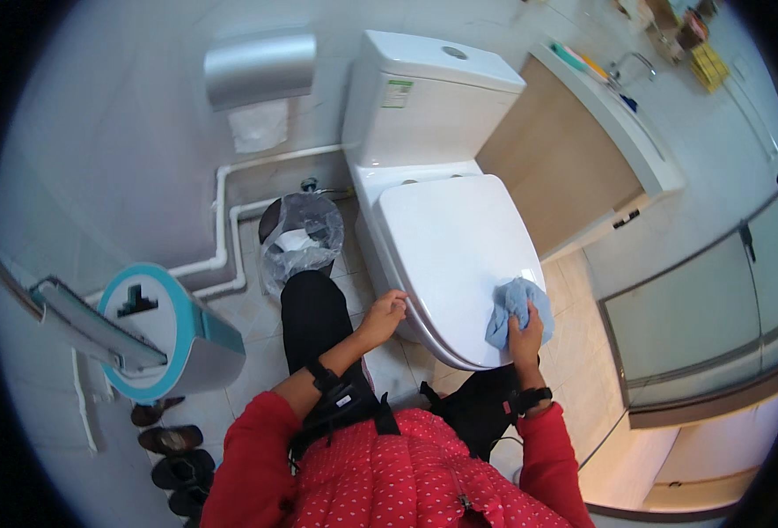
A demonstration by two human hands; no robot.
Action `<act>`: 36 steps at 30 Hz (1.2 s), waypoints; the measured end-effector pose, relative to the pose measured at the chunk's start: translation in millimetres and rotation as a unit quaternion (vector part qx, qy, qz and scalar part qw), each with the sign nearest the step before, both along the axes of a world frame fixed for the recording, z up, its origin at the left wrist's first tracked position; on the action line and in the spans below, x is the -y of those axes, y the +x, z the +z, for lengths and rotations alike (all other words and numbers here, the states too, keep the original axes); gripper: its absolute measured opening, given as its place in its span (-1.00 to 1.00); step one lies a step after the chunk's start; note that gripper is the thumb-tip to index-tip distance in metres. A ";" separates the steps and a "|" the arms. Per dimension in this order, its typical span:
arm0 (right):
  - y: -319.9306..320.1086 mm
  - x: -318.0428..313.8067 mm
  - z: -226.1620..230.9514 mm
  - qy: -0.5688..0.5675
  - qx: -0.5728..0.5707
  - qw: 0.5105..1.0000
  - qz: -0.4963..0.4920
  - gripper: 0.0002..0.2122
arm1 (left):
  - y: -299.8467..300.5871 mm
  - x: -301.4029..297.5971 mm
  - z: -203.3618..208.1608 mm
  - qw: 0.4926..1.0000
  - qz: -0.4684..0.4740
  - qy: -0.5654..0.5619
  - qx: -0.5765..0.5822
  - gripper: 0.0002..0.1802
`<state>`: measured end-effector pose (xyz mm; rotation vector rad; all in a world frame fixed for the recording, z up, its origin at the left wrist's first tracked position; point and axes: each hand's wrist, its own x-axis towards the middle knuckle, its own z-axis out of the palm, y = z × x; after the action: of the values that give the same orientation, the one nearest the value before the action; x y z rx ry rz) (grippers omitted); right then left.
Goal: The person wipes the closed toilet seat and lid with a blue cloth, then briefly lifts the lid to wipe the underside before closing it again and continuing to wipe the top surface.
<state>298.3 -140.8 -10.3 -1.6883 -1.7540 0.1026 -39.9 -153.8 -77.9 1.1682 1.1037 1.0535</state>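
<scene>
Right hand (526, 341) is on the blue cloth (516, 301), fingers bent down and closed over its bunched folds, and there's the crucial bit: the cloth sits directly under them, at the front right of the white toilet lid (459, 242), lapping up to its right edge. Crumpled as it is, it shows no clear long axis. The lid does: it stretches from its front edge back to the tank (433, 110), so most of its white surface lies ahead and to the left of those fingers.

The left hand (383, 319) is the farther one from the cloth, over by the lid's left edge, fingers loosely curled; whether they touch the rim or hold anything, I can't tell from here.

And the pose! Right forearm rises steeply, knuckles up, wrist just beyond the front edge. Left forearm slants in to the right, above the dark-trousered knee (314, 304).
</scene>
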 end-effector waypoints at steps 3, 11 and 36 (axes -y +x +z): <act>28.3 -20.7 -9.8 -0.006 -0.060 0.997 -0.057 -0.45 | -0.8 1.2 2.0 1.000 0.006 -0.018 0.018 -0.60; 63.1 -33.4 -18.5 -0.106 -0.279 0.945 -0.135 -0.30 | 10.0 2.7 18.8 0.994 0.019 -0.097 0.053 -0.47; 51.8 -10.2 -9.0 -0.094 -0.361 0.912 -0.170 -0.38 | 13.1 -2.4 54.1 0.989 -0.040 -0.138 0.043 -0.44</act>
<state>350.2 -130.5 -19.3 -1.7525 -0.9112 0.6651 -26.7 -151.4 -23.8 0.9299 1.0873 0.8507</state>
